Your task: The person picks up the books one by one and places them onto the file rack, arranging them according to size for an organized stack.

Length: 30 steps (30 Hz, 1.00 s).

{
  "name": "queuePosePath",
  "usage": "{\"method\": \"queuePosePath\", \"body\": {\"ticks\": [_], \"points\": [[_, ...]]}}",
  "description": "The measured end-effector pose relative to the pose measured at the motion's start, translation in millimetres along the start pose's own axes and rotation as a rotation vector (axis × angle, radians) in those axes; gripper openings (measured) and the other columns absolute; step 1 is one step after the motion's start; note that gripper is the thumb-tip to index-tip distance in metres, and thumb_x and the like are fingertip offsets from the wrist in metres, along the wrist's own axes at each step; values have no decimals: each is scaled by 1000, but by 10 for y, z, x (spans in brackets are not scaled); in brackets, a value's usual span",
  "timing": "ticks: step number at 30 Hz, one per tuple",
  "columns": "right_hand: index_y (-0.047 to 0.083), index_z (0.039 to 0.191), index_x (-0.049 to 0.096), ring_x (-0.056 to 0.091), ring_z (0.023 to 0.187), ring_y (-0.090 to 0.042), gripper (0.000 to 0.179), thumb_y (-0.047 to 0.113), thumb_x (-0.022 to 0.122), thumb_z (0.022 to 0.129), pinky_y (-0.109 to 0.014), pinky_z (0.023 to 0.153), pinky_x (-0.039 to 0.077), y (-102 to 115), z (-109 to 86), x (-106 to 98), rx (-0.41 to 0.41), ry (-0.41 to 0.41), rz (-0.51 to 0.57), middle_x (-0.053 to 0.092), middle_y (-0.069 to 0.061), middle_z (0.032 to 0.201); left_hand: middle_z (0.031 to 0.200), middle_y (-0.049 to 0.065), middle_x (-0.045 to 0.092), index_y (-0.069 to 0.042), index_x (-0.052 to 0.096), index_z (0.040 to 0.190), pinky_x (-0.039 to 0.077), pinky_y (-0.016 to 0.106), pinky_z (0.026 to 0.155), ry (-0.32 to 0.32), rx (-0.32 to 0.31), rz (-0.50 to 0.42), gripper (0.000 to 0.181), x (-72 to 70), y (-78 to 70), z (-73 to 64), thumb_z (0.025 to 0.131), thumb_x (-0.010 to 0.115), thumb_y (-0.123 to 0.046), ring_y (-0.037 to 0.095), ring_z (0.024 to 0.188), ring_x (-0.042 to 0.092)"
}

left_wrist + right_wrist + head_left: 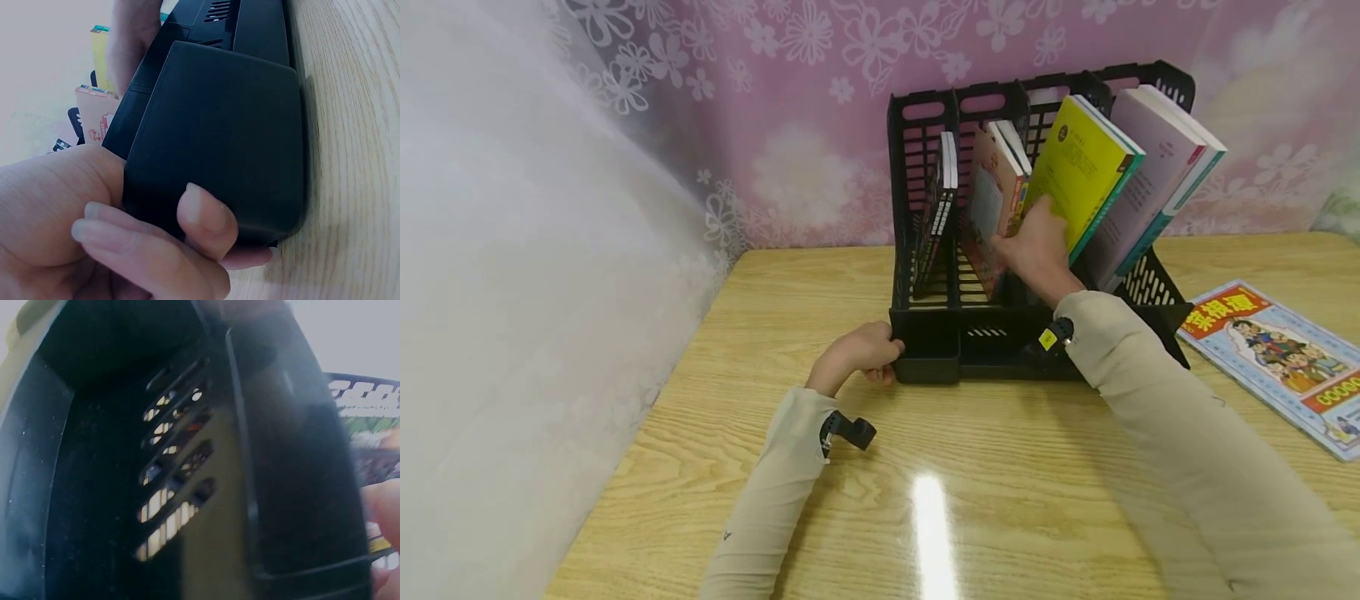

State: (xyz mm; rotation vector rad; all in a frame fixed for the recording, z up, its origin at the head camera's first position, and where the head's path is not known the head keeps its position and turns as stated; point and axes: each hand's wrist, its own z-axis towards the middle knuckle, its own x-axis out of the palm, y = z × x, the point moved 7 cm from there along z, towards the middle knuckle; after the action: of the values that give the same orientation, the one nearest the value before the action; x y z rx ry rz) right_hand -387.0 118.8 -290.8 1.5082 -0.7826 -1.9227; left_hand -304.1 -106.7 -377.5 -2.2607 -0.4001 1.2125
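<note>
A black slotted book rack (928,346) stands on the table, with books leaning in its compartments. My left hand (859,350) grips its front left corner, fingers curled at the small front box (219,137). Reaching inside, my right hand (1039,254) lies against the cover of a yellow book (1078,158). Its thumb points toward a brownish-pink book (988,196) on the left. Beyond the yellow one leans a thick light-purple book (1150,167). Thin dark books (938,200) stand in the left compartment. In the right wrist view the rack's slotted tray hides most of the hand.
A blue-bordered comic book (1285,358) lies flat on the wooden table (1000,500), right of the rack. A pink floral curtain (805,125) hangs behind, and pale cloth (550,292) covers the left side.
</note>
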Motion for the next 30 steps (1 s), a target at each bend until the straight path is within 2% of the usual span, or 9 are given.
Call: {"method": "queuePosePath", "body": {"ticks": [2, 5, 11, 18, 24, 27, 30], "points": [[-5, 135, 23, 67, 80, -44, 69, 21, 65, 88, -30, 48, 53, 32, -26, -8, 13, 37, -17, 51, -36, 116, 57, 6, 59, 1, 55, 88, 43, 26, 63, -5, 2, 0, 32, -2, -4, -1, 105, 38, -20, 14, 43, 42], [-4, 138, 17, 68, 65, -39, 72, 19, 65, 88, -34, 48, 54, 73, -86, -13, 34, 91, -12, 51, -37, 113, 57, 5, 59, 2, 56, 89, 43, 26, 64, -5, -2, 6, 32, 0, -2, -1, 105, 38, -19, 14, 43, 42], [-2, 132, 21, 64, 48, -25, 65, 19, 64, 89, -36, 46, 53, 156, -200, -80, 16, 130, -43, 58, -30, 95, 57, 5, 59, 2, 57, 90, 43, 27, 68, -10, -5, 22, 31, 2, 12, 5, 105, 38, -19, 14, 43, 41], [-2, 129, 25, 64, 49, -26, 55, 16, 61, 91, -38, 50, 53, 130, -324, -154, 9, 232, -79, 64, -19, 69, 57, 5, 58, 3, 58, 91, 42, 26, 63, -6, -6, 20, 32, 7, -6, 0, 105, 38, -18, 13, 43, 41], [-2, 126, 28, 65, 51, -28, 49, 14, 58, 90, -38, 49, 53, 30, -460, -246, 5, 253, -41, 65, -15, 66, 58, 5, 59, 2, 57, 94, 43, 27, 67, -6, -18, 31, 31, 10, -12, -7, 105, 38, -19, 14, 44, 42], [-3, 123, 32, 65, 53, -29, 45, 17, 58, 91, -39, 50, 53, 43, -535, -330, -35, 280, -38, 66, -13, 65, 58, 5, 59, 2, 56, 96, 43, 27, 67, -2, -21, 28, 30, 13, -7, -4, 105, 38, -20, 14, 44, 42], [-3, 117, 40, 65, 53, -28, 39, 19, 59, 91, -37, 50, 53, 91, -586, -492, -95, 282, -79, 66, -11, 65, 59, 5, 59, 3, 56, 95, 43, 27, 66, -2, -18, 10, 31, 13, 0, 7, 105, 38, -20, 14, 44, 42]]}}
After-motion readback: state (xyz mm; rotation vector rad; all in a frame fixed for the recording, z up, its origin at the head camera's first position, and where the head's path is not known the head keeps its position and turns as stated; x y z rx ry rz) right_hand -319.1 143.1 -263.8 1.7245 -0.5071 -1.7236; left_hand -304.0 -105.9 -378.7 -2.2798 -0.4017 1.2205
